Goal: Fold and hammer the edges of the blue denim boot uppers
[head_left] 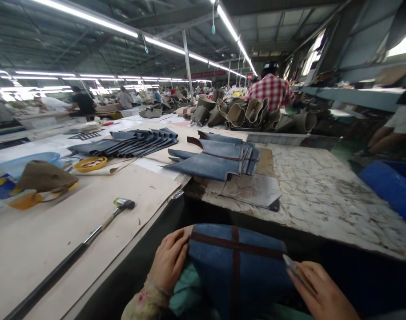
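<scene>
A blue fabric piece with dark brown crossed strips (pixel 236 266) lies curved over my lap at the bottom centre. My left hand (pixel 169 262) presses its left edge with fingers curled onto the cloth. My right hand (pixel 318 291) pinches a small thin metal tool against the piece's right edge. Ahead on the worn worktable (pixel 323 186) sits a stack of similar blue pieces (pixel 219 160).
A hammer (pixel 99 229) lies on the pale board at left, beside a brown shoe upper (pixel 44 178) and a yellow dish (pixel 90 164). More blue pieces (pixel 129 142) are fanned out farther back. A person in a checked shirt (pixel 272 91) works behind rolled brown material. A blue bin (pixel 392 186) stands right.
</scene>
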### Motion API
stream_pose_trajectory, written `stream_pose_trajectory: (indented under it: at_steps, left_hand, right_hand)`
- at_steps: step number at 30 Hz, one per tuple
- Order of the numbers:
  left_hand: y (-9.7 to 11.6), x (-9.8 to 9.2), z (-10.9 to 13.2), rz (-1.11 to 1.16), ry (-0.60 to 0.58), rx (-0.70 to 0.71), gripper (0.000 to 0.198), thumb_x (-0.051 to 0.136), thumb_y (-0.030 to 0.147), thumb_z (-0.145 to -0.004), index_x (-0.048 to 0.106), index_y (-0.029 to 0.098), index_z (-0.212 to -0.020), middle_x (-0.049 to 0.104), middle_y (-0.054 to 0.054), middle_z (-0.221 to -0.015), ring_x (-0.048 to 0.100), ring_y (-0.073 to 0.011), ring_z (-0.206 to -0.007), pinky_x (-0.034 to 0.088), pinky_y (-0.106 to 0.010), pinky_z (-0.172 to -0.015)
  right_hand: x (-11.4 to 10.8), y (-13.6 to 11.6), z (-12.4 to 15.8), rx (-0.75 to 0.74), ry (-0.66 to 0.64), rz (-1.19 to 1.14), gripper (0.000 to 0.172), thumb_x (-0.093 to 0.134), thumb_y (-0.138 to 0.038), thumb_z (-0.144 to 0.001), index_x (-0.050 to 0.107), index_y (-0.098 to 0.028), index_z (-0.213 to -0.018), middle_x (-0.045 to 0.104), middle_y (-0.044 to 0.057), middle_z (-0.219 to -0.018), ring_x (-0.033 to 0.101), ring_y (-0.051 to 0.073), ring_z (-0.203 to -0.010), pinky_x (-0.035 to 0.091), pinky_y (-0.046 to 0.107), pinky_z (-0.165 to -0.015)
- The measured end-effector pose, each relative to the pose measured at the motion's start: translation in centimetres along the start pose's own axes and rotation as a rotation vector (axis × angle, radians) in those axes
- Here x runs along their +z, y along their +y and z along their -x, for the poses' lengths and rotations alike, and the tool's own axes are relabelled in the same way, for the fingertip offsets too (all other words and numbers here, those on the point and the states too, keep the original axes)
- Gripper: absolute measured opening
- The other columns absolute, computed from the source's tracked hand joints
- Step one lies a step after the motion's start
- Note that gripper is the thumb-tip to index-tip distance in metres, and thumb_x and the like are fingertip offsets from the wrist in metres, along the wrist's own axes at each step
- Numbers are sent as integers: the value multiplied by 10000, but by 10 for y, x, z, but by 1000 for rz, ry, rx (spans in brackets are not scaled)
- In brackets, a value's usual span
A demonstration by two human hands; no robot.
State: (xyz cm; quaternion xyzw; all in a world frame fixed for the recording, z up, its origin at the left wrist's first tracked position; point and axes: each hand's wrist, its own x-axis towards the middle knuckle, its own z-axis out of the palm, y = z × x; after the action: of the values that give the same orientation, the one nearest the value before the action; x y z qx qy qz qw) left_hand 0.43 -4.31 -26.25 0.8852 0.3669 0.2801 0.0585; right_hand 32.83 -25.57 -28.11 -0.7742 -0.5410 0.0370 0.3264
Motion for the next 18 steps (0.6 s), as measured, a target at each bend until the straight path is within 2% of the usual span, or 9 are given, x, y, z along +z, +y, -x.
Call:
stream_pose_trajectory:
  at_steps: [3,6,9,11,14,16,18]
  left_hand:
    - [1,6,-2,133,7,-102,323,423,328,-854,632,221,-1076,543,-104,-1188,483,-259,-1114,416,-452,-943]
    - [-1,10,-4,357,10,-261,335,452,396,-818,663,229,-1018,509,-100,-1234,443,-276,-1168,344,-474,-1002]
    - [-6,14,-6,659,0,-475,356,543,476,-737,694,203,-907,466,-95,-1288,402,-288,-1212,276,-435,-1051]
    - [-11,16,-7,907,-16,-627,396,626,505,-657,693,187,-882,481,-96,-1282,405,-292,-1213,281,-405,-1052]
    - [-16,15,-8,1257,-13,-910,527,746,476,-511,662,183,-941,588,-95,-1153,479,-296,-1147,422,-373,-944]
    - [-18,5,-11,1332,51,-1053,528,790,415,-437,656,186,-893,633,-78,-1065,501,-297,-1121,504,-316,-807]
    - [-18,-18,-17,1311,178,-1085,484,811,368,-372,652,189,-793,645,-55,-1034,500,-297,-1120,526,-257,-705]
  right_hand:
    - [-5,-16,-4,137,-36,-184,363,507,-546,-760,648,-223,-847,634,43,-887,626,175,-834,507,209,-733]
    - [-11,-29,-9,330,-42,-306,412,534,-569,-717,643,-214,-896,664,37,-855,634,193,-823,512,203,-687]
    - [-19,-51,-19,420,-46,-364,459,531,-575,-720,616,-203,-977,658,24,-750,621,176,-652,494,207,-542]
    - [-23,-77,-32,357,-61,-392,444,524,-569,-732,605,-198,-963,639,13,-729,562,140,-529,451,212,-464]
    - [-28,-124,-58,152,-129,-441,341,486,-514,-789,587,-192,-840,600,-4,-700,516,110,-524,432,207,-497]
    - [-33,-156,-77,15,-197,-470,273,484,-443,-817,558,-188,-756,553,-23,-639,506,100,-555,416,200,-531]
    - [-40,-184,-92,-86,-208,-521,217,495,-377,-825,534,-186,-731,512,-42,-593,491,90,-558,402,193,-541]
